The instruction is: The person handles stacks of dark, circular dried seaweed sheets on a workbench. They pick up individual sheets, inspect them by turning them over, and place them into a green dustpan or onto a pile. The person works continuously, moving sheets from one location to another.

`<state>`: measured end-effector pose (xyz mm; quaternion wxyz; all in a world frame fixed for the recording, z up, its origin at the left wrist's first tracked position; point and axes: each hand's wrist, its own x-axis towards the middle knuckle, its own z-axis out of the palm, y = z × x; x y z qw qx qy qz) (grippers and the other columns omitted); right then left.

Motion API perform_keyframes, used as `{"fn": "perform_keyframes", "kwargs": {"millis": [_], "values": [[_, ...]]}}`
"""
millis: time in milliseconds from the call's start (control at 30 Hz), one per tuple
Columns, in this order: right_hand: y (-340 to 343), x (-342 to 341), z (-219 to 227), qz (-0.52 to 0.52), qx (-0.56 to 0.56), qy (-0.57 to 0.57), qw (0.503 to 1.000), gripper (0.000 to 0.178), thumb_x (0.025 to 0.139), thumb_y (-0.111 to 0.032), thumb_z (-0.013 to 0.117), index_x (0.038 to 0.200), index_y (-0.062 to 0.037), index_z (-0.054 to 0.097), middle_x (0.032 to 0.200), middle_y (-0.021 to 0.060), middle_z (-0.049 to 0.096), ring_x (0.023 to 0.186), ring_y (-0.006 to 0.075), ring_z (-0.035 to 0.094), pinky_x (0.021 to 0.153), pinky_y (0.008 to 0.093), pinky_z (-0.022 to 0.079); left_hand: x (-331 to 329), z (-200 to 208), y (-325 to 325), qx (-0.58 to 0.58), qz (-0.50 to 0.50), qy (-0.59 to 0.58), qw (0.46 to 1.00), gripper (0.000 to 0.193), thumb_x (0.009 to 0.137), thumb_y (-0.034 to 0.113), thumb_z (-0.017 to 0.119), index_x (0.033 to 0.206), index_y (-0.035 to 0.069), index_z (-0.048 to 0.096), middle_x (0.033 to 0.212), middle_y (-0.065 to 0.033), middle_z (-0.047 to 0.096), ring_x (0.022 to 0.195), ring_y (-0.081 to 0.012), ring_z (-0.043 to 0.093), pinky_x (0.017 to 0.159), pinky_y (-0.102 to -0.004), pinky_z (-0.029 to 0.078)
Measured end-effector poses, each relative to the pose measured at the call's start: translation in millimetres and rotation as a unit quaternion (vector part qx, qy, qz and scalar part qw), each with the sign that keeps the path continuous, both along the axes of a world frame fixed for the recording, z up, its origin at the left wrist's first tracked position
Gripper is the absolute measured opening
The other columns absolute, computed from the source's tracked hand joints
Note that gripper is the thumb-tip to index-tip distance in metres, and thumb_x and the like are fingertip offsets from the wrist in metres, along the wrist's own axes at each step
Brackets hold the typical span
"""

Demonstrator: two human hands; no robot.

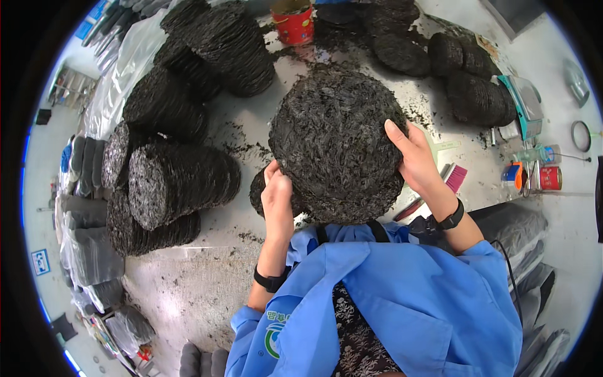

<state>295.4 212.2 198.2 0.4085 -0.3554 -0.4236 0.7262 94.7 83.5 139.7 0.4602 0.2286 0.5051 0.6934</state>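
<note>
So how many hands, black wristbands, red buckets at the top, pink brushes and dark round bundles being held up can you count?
Left hand and right hand: 2
Left wristband and right wristband: 2
Red bucket: 1
Pink brush: 1
Held dark round bundle: 1
Total: 7

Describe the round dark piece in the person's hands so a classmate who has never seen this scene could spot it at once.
Find the pale table, with dark stacks lying on its left side. Near the edge by the blue jacket, look between the left hand and the right hand for the round dark piece. Unlike those stacks, it is held in both hands.
</note>
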Motion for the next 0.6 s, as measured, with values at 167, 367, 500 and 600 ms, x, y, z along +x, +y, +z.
{"fn": "perform_keyframes", "kwargs": {"millis": [167,367,500,600], "values": [[3,3,-9,0.052,0.061,-0.063,0.995,0.033,0.095,-0.024,0.053,0.117,0.0009,0.053,0.107,0.0019,0.058,0.094,0.0079,0.051,0.084,0.0243,0.042,-1,-4,-8,0.047,0.000,-0.024,0.999,0.017,0.088,0.003,0.056,0.104,-0.001,0.060,0.113,0.0001,0.045,0.102,-0.0079,0.045,0.089,-0.0204,0.035],[-3,15,8,0.200,0.128,-0.076,0.968,0.041,0.090,-0.028,0.060,0.117,0.0006,0.050,0.114,0.0080,0.057,0.107,0.0153,0.054,0.093,0.0303,0.042,-38,-21,-34,0.034,0.227,-0.154,0.961,0.033,0.090,0.009,0.054,0.122,0.003,0.046,0.109,-0.0086,0.058,0.093,-0.0161,0.059,0.076,-0.0311,0.052],[-20,21,36,0.324,0.462,-0.343,0.751,0.080,0.063,-0.043,0.079,0.122,0.0016,0.048,0.135,0.0169,0.042,0.125,0.0311,0.042,0.103,0.0385,0.035,-85,-60,-75,0.016,0.272,-0.101,0.957,0.033,0.090,0.010,0.053,0.121,0.003,0.045,0.107,-0.0079,0.058,0.093,-0.0174,0.059,0.076,-0.0324,0.053],[-30,18,31,0.333,0.566,-0.414,0.630,0.085,0.061,-0.047,0.077,0.122,0.0046,0.047,0.137,0.0182,0.039,0.130,0.0336,0.035,0.105,0.0404,0.034,-102,-106,-99,-0.084,0.260,-0.066,0.960,0.026,0.090,0.014,0.053,0.114,0.005,0.050,0.104,-0.0067,0.059,0.091,-0.0177,0.059,0.073,-0.0311,0.051]]}}
